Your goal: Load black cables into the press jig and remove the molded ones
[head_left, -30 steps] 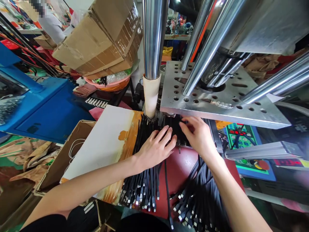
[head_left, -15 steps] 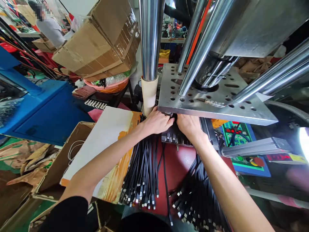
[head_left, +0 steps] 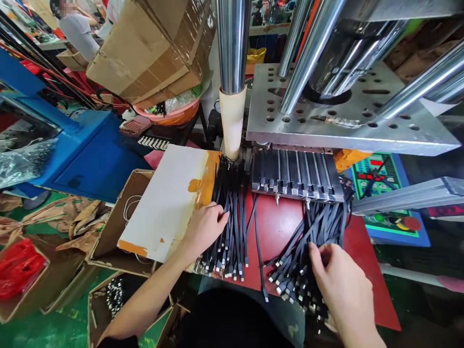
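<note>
My left hand (head_left: 206, 224) is closed, fingers curled, at the left edge of a bundle of black cables (head_left: 232, 227) with metal plugs at their near ends. What its fingers hold, if anything, is hidden. My right hand (head_left: 344, 280) is closed over a second bundle of black cables (head_left: 293, 270), thumb and forefinger bent toward each other; I cannot make out anything between them. Beyond both hands lies a dark grooved metal mould (head_left: 297, 171) with small plugs seated along its front edge. A drilled steel plate (head_left: 304, 133) hangs above it on bright rods.
A white board (head_left: 163, 198) lies left of the cables, beside an open cardboard box (head_left: 108, 237). A single cable (head_left: 259, 251) rests on the red table (head_left: 279, 222). At the right is a control panel (head_left: 377, 169). A shiny column (head_left: 232, 48) stands behind; another person (head_left: 78, 34) is far left.
Both hands have come back from the mould under the steel plate, the left to the left cable bundle and the right to the right one. The mould is uncovered. The view has shifted.
</note>
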Available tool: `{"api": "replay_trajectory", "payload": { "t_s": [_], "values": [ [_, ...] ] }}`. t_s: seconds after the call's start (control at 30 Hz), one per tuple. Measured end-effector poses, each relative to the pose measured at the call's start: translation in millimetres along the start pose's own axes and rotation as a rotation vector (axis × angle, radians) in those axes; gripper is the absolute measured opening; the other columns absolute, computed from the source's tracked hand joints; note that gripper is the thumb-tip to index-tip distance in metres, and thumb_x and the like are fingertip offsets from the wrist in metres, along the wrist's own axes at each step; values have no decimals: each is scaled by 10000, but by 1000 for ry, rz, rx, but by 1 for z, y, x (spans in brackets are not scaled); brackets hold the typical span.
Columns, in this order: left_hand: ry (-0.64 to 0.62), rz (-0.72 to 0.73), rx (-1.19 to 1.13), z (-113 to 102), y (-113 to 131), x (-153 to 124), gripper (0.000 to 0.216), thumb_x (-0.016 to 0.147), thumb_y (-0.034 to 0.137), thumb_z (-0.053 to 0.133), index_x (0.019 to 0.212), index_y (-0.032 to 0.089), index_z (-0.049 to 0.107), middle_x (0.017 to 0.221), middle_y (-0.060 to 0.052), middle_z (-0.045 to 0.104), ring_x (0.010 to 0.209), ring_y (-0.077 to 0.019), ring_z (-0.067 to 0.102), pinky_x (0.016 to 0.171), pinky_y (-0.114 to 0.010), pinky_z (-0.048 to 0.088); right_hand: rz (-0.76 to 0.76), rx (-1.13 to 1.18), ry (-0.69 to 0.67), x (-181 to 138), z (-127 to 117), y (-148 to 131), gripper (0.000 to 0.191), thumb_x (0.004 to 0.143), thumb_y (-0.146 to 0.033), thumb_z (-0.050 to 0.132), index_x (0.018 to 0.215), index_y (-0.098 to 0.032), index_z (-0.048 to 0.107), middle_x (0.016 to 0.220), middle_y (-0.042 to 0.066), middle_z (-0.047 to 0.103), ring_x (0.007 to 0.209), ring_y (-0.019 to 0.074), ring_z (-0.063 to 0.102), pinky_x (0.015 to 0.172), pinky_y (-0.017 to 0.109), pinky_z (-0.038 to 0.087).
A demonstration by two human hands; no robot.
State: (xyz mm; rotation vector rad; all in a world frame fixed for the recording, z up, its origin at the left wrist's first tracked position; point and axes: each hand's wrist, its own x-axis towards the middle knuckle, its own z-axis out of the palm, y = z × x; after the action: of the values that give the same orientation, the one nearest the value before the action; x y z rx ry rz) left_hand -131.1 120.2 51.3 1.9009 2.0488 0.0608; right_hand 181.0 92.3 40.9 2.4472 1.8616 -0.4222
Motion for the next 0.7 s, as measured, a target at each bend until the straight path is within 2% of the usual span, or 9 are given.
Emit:
{"api": "replay_trajectory", "payload": {
  "t_s": [0.07, 0.17, 0.27, 0.33, 0.4, 0.5, 0.57, 0.63, 0.7],
  "values": [
    [2, -27, -66, -3, 0, 1, 358, 1099, 302, 614, 772, 185, 701, 860, -54, 712, 775, -208, 678, 691, -316, 406, 11, 70, -41, 3, 4, 2, 451, 1056, -598, 380, 869, -265, 619, 894, 124, 765, 800, 348, 732, 654, 406, 476],
    [39, -38, -147, -18, 0, 2, 449, 1098, 326, 612, 673, 190, 656, 739, -32, 637, 690, -192, 592, 683, -321, 357, 30, 88, -22, 7, 4, 1, 451, 1027, -644, 393, 888, -270, 604, 914, 131, 771, 808, 349, 724, 650, 400, 451],
    [96, 20, -303, -36, 2, -12, 497, 1081, 323, 604, 601, 194, 599, 663, -2, 554, 633, -164, 504, 671, -316, 340, 33, 89, -27, 8, 5, 5, 465, 997, -662, 404, 870, -265, 610, 852, 143, 762, 770, 349, 708, 639, 397, 435],
    [48, 104, -496, -44, 6, -26, 479, 1067, 331, 595, 610, 192, 639, 672, 3, 567, 627, -146, 493, 655, -301, 352, 27, 122, -29, 8, 2, 10, 449, 968, -631, 418, 833, -267, 641, 794, 128, 752, 730, 333, 688, 629, 389, 423],
    [-90, 153, -721, -45, 16, -40, 428, 1047, 373, 614, 684, 192, 748, 713, -7, 634, 638, -135, 523, 634, -279, 376, 33, 213, 73, 5, -5, 14, 453, 932, -630, 458, 834, -259, 698, 766, 108, 746, 685, 304, 664, 626, 380, 423],
    [-369, 101, -1079, -26, 44, -56, 433, 994, 532, 696, 824, 166, 853, 768, -44, 734, 623, -130, 582, 595, -252, 435, -94, 537, 225, -17, -17, 12, 432, 939, -628, 585, 810, -239, 724, 716, 51, 702, 619, 225, 620, 600, 328, 447],
    [-487, 17, -1335, -5, 69, -63, 565, 917, 686, 758, 888, 134, 873, 804, -84, 787, 636, -145, 639, 620, -256, 505, -267, 774, 162, -42, -19, 4, 386, 989, -537, 662, 749, -234, 680, 674, 7, 643, 585, 173, 582, 561, 273, 449],
    [-486, -105, -1569, 15, 91, -68, 695, 822, 800, 806, 947, 120, 883, 854, -120, 826, 714, -179, 710, 691, -275, 563, -421, 915, 48, -69, -13, -7, 374, 1027, -426, 673, 709, -233, 634, 640, -14, 596, 558, 152, 558, 533, 245, 452],
    [-450, -222, -1729, 28, 105, -72, 727, 755, 834, 846, 951, 136, 885, 855, -121, 839, 770, -202, 746, 753, -295, 593, -530, 960, -45, -87, -5, -13, 372, 1027, -382, 668, 687, -238, 620, 618, -12, 598, 536, 159, 565, 528, 251, 483]
  ]
}}
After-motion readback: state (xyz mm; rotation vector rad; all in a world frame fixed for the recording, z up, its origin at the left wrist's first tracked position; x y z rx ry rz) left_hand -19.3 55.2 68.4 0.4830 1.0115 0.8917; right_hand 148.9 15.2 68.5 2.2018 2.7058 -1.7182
